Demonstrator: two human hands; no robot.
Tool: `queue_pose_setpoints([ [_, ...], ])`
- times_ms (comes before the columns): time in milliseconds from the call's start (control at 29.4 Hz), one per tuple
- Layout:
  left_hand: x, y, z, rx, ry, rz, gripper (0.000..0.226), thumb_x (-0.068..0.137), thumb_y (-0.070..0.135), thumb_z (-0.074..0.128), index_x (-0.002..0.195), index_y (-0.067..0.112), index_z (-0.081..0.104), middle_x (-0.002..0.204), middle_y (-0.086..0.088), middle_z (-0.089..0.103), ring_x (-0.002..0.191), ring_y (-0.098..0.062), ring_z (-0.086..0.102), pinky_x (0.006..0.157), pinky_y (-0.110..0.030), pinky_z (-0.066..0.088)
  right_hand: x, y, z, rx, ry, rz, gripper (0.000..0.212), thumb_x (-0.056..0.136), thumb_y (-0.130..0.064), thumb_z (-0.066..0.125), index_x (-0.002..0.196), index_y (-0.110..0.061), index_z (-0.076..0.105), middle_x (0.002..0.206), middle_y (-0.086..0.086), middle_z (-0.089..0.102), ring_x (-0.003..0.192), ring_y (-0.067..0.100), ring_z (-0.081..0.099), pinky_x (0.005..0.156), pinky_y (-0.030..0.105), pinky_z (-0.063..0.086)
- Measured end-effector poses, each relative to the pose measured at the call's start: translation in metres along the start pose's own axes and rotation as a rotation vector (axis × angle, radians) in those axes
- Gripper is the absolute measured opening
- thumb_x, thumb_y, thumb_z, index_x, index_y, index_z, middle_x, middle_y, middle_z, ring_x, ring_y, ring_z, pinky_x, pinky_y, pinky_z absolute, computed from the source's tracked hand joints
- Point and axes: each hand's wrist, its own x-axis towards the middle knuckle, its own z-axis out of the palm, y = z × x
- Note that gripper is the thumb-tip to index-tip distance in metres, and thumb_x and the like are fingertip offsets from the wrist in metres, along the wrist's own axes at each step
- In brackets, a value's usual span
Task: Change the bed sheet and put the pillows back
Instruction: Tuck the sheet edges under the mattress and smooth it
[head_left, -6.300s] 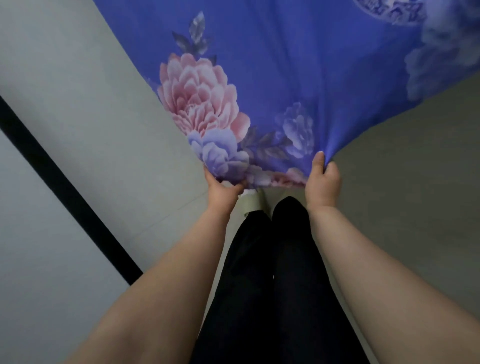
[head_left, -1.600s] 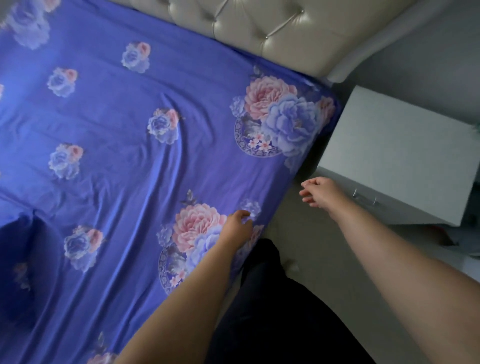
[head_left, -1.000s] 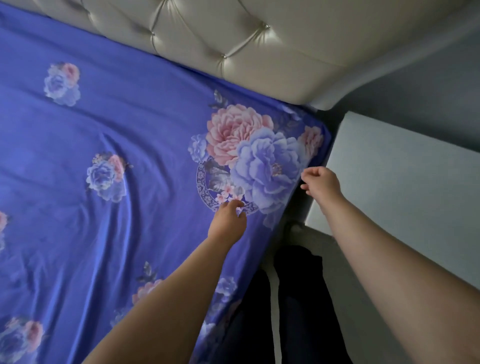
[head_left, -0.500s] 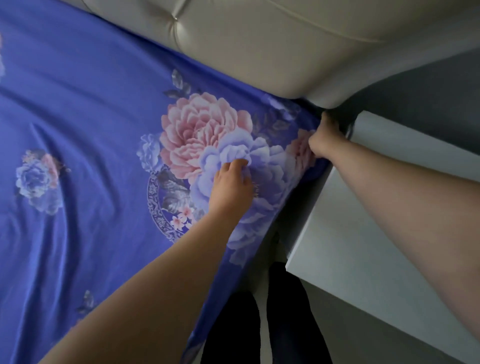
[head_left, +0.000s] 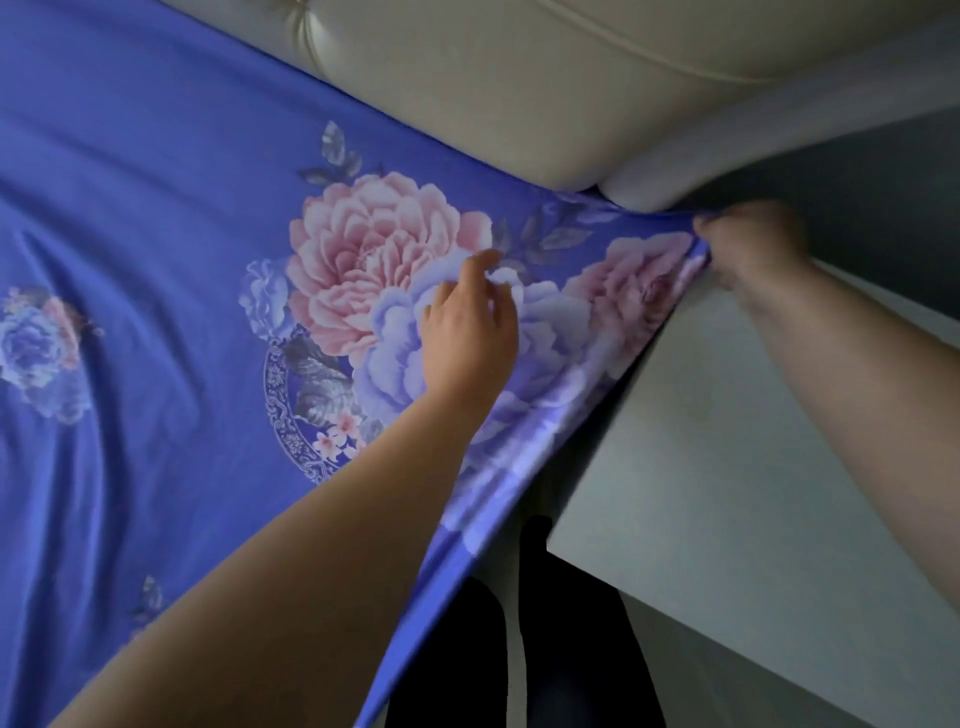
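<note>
Interior light dim, soft, cool-toned; source out of frame. Sheen on padded headboard (head_left: 467, 88) at top. Deep shadow in gap at far right, below headboard corner. Right hand (head_left: 748, 244) motion-blurred, outline smeared; left hand (head_left: 467, 332) slightly soft. Bed sheet (head_left: 156, 260) print fairly sharp. Wide-angle bending of straight edges near frame borders.

A pale bedside cabinet (head_left: 737, 467) stands just beside the bed, below a cream tufted headboard (head_left: 519, 78).
</note>
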Motion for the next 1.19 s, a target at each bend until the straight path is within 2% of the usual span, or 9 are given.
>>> queue_pose_setpoints([
  [102,0.011,0.001,0.009,0.222,-0.284,0.201,0.055,0.089,0.036,0.054,0.141,0.030,0.037,0.142,0.003,0.046,0.131,-0.025,0.036,0.101,-0.040,0.031,-0.003,-0.004,0.018,0.431,-0.035,0.143,0.025,0.095,-0.014,0.045,0.071,-0.010,0.054,0.072,0.009,0.065,0.054,0.012,0.066,0.069,0.037,0.057],
  [170,0.020,-0.006,0.015,0.385,-0.440,0.264,0.066,0.087,0.043,0.055,0.146,0.036,0.026,0.156,0.010,0.020,0.142,-0.023,0.018,0.111,-0.041,0.023,-0.013,-0.011,0.039,0.419,-0.037,0.082,0.008,0.090,-0.008,0.052,0.084,-0.012,0.055,0.095,0.010,0.059,0.084,0.018,0.061,0.083,0.029,0.051],
  [272,0.028,-0.014,0.024,0.494,-0.489,0.296,0.072,0.085,0.046,0.055,0.147,0.037,0.019,0.159,0.012,0.005,0.145,-0.023,0.008,0.114,-0.040,0.016,-0.022,-0.011,0.066,0.314,-0.129,0.037,0.066,0.085,-0.014,0.065,0.141,-0.008,0.030,0.136,0.008,0.043,0.120,0.018,0.047,0.100,0.022,0.037],
  [374,0.031,-0.018,0.029,0.522,-0.476,0.334,0.073,0.085,0.047,0.055,0.147,0.038,0.017,0.159,0.012,0.002,0.146,-0.023,0.006,0.114,-0.040,0.015,-0.026,-0.013,0.083,0.043,-0.068,0.044,0.070,0.090,-0.035,0.059,0.145,-0.008,0.026,0.149,0.016,0.030,0.133,0.031,0.038,0.105,0.034,0.035],
  [646,0.038,-0.021,0.011,0.290,-0.455,0.308,0.066,0.088,0.026,0.054,0.148,0.025,0.027,0.156,0.004,0.025,0.141,-0.021,0.025,0.112,-0.033,0.024,-0.035,-0.010,0.118,0.477,-0.215,0.157,0.102,0.075,-0.051,0.072,0.148,-0.007,0.016,0.145,0.012,0.042,0.127,0.026,0.047,0.100,0.029,0.041],
  [816,0.046,-0.012,-0.022,0.197,-0.258,0.406,0.045,0.096,0.022,0.044,0.140,0.020,0.042,0.151,0.003,0.036,0.141,-0.019,0.028,0.114,-0.033,0.023,-0.078,-0.019,0.118,0.268,-0.092,-0.088,0.034,0.075,-0.030,0.077,0.086,-0.021,0.046,0.079,-0.001,0.060,0.070,0.009,0.058,0.068,0.025,0.043],
  [952,0.060,0.005,-0.056,0.232,-0.265,0.461,0.055,0.092,0.048,0.038,0.139,0.020,0.045,0.148,0.002,0.042,0.141,-0.017,0.030,0.115,-0.036,0.021,-0.147,-0.046,0.122,0.250,-0.027,-0.454,0.056,0.070,-0.014,0.079,0.119,-0.007,0.051,0.108,0.011,0.061,0.100,0.026,0.060,0.089,0.028,0.049],
  [1020,0.072,0.010,-0.071,0.339,-0.331,0.472,0.062,0.087,0.059,0.036,0.133,0.021,0.051,0.137,-0.003,0.054,0.134,-0.021,0.040,0.111,-0.035,0.028,-0.174,-0.057,0.135,0.156,0.154,-0.556,0.063,0.064,-0.015,0.082,0.119,0.003,0.056,0.104,0.020,0.065,0.091,0.037,0.065,0.079,0.040,0.055],
  [1190,0.093,0.008,-0.093,0.754,-0.542,0.403,0.062,0.074,0.074,0.050,0.115,0.030,0.061,0.119,-0.006,0.059,0.117,-0.030,0.048,0.091,-0.039,0.040,-0.211,-0.074,0.144,-0.024,0.018,-0.608,0.050,0.082,-0.024,0.063,0.128,-0.008,0.055,0.118,0.017,0.063,0.105,0.040,0.059,0.091,0.050,0.044],
])
